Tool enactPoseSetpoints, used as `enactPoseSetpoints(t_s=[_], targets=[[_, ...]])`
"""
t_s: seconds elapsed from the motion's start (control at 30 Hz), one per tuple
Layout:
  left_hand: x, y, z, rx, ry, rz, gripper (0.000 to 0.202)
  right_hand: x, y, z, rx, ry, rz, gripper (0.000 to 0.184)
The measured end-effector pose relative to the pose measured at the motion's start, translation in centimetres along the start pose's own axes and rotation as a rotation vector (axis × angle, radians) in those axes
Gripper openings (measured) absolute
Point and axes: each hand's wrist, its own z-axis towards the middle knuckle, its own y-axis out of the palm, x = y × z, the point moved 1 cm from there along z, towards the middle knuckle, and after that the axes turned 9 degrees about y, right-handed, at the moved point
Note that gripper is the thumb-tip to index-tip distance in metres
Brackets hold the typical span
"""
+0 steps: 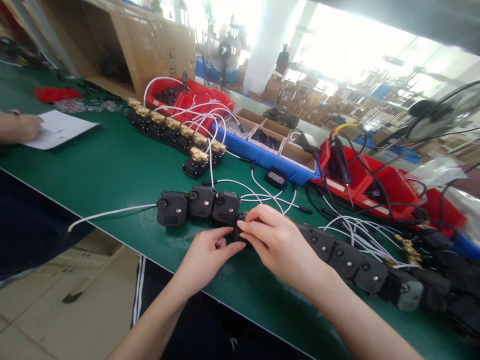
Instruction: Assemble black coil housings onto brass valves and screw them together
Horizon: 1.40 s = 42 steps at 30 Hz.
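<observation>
Both hands meet over a small black valve unit near the front edge of the green table. My left hand pinches it from the left with curled fingers. My right hand covers it from above and the right, fingers closed on it, hiding most of the part. Just left of my hands lie three similar black units in a row, with a white cable trailing left. More black units line up to the right behind my right wrist.
A row of black units with brass tops runs across the table's middle. Red bins, a blue tray of boxed parts and an electric screwdriver stand behind. Another person's hand rests on white paper at left.
</observation>
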Motion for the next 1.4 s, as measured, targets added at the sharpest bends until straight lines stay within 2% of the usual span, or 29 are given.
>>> enactPoseSetpoints(t_s=[0.17,0.3,0.47,0.73,0.97,1.17,1.4], targets=[[0.1,0.0,0.0,-0.017,-0.007,-0.001,0.045,0.8,-0.5,0.5,-0.072,-0.099,0.011,0.016],[0.1,0.0,-0.1,-0.008,-0.017,0.022,0.050,1.0,-0.3,0.2,-0.043,-0.123,-0.010,0.017],[-0.2,0.1,-0.2,0.008,-0.016,0.030,0.051,0.3,0.9,-0.9,0.122,-0.024,-0.023,0.014],[-0.3,0.2,-0.1,0.014,0.038,0.008,0.043,-1.3,3.5,-2.1,0.403,0.206,0.042,0.009],[-0.4,0.3,-0.2,0.018,-0.004,-0.007,0.060,-2.5,5.2,-2.4,0.572,0.388,0.135,0.013],[-0.4,0.2,-0.1,0.022,-0.010,0.009,0.062,-3.2,6.0,-2.3,0.680,0.475,0.158,0.018],[0.1,0.3,0.0,0.038,-0.025,0.036,0.065,-3.7,7.0,-2.3,0.790,0.491,0.135,0.019]])
